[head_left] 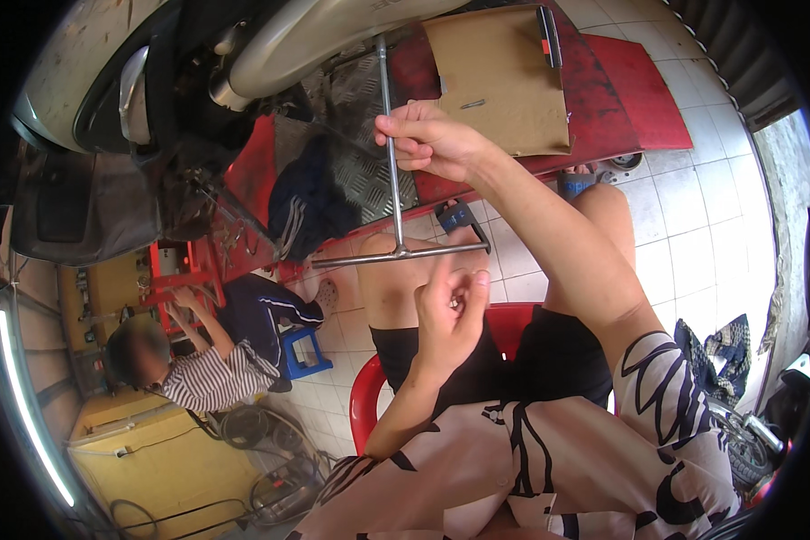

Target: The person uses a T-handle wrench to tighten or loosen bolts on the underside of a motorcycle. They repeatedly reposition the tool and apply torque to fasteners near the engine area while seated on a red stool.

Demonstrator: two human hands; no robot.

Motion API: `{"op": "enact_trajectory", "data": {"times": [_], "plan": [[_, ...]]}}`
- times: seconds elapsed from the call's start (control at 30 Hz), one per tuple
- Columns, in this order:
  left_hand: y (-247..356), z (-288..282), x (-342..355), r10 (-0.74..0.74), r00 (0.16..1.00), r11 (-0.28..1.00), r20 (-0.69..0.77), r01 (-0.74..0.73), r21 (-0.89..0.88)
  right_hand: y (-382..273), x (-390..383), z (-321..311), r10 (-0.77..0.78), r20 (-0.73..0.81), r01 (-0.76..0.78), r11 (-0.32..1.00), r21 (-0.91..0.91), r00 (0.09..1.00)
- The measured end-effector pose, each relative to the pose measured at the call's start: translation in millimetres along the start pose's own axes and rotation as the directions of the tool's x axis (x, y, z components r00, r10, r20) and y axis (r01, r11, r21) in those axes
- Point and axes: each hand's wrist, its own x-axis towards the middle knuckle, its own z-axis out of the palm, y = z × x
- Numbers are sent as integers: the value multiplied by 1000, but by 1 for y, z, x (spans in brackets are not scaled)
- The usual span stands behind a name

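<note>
T-handle wrench (394, 180): one long steel shaft, crossbar at the near end just above the knees, far end reaching up to the underside of the scooter (243, 54). Shaft points away from the person so the tip lines up with something under the bodywork; the tip itself is hidden

Largest down:
- one scooter, raised on one red lift ramp (639, 99), likely so the underside sits at seated working height
- one brown cardboard sheet (504, 81) flat on the ramp, one dark red-tipped tool (549, 36) lying across its far edge, one small bolt-like piece (472, 104) on it, probably parked there to stay findable
- one dark cloth bundle (310, 202) on the chequer plate
- one red plastic chair (369, 396) under the person
- second person crouched at lower left on one blue stool (301, 353), hands at a red stand, separate job

Right hand (427, 139): fingers curled shut round the shaft mid-length, steadying it
Left hand (450, 310): fingers pinched together on a small shiny part (456, 303), too small to identify, held just below the crossbar, not touching it
</note>
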Motion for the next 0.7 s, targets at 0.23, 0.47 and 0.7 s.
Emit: {"op": "enact_trajectory", "data": {"times": [0.23, 0.47, 0.7], "plan": [[32, -20, 6, 332, 910, 910, -250, -240, 338, -4, 1, 1, -63, 1, 63, 998, 16, 998], [8, -57, 11, 333, 837, 800, -434, -8, 599, 3, 3, 0, -60, -5, 60, 996, 68, 998], [-12, -62, 17, 293, 819, 881, -494, -30, 472, 3, -6, 9, 142, 342, -87, 981, -171, 929]]}}
